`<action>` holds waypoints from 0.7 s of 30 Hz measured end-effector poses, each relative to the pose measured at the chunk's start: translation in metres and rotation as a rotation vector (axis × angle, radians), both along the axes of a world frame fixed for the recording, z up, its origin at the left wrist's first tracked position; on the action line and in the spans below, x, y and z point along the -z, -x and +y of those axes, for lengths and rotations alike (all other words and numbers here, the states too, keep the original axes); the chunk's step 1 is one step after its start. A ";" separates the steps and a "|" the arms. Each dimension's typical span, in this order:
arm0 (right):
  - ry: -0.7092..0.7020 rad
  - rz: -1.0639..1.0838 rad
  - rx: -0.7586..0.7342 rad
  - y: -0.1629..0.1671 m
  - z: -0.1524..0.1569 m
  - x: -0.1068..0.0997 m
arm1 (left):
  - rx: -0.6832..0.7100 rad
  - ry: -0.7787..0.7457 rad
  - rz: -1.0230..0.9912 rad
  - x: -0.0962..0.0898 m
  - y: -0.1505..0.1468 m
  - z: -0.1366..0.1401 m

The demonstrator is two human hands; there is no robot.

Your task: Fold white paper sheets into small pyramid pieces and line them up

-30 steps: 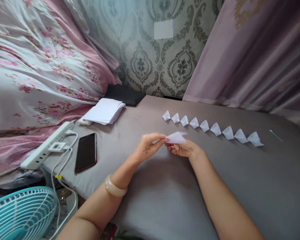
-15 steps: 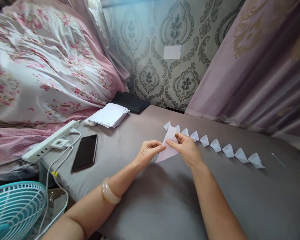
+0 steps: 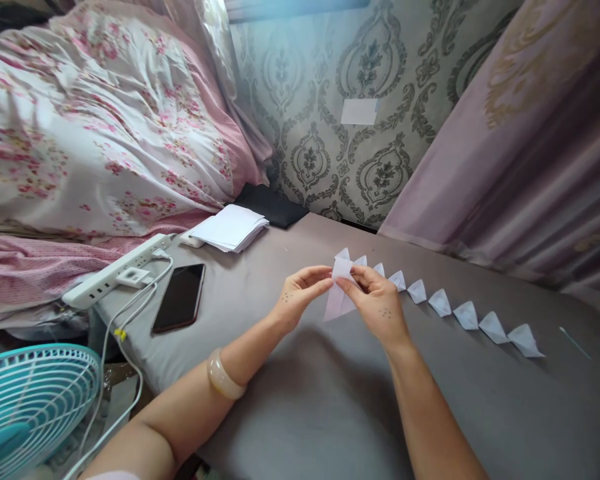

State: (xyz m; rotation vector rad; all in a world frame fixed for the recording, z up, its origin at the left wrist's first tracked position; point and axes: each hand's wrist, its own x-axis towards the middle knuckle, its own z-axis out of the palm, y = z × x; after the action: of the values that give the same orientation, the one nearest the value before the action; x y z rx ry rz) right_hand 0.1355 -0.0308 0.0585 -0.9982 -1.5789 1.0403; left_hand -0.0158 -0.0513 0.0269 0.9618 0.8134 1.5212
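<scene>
Wallpaper [image 3: 320, 100] (damask, grey) rises beyond the grip of left hand [image 3: 297, 297] and right hand [image 3: 381, 308], clamped on folded paper [image 3: 339, 307]; grey cloth [image 3: 300, 413] spreads beneath it, mauve curtain [image 3: 505, 160] rightward.

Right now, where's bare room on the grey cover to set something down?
Largest patch: grey cover right of the right forearm, nearer than the row of folded papers. Smaller: between phone and left hand. Crowded: left edge, with power strip beside the phone; centre, left hand and right hand holding a piece of paper.
</scene>
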 end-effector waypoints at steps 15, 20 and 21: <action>-0.621 -0.471 0.243 0.031 -0.022 0.014 | -0.128 0.090 -0.284 -0.009 0.006 0.000; -0.741 -0.521 0.237 0.036 -0.024 0.021 | -0.176 0.160 -0.293 -0.010 0.006 0.000; -0.757 -0.524 0.236 0.037 -0.023 0.022 | -0.183 0.168 -0.289 -0.010 0.006 0.000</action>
State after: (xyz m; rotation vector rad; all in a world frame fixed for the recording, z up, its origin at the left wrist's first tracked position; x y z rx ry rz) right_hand 0.0990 -0.0543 0.0367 -0.9091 -1.9825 -0.0361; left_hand -0.0216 -0.0518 0.0368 0.5394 0.8208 1.6722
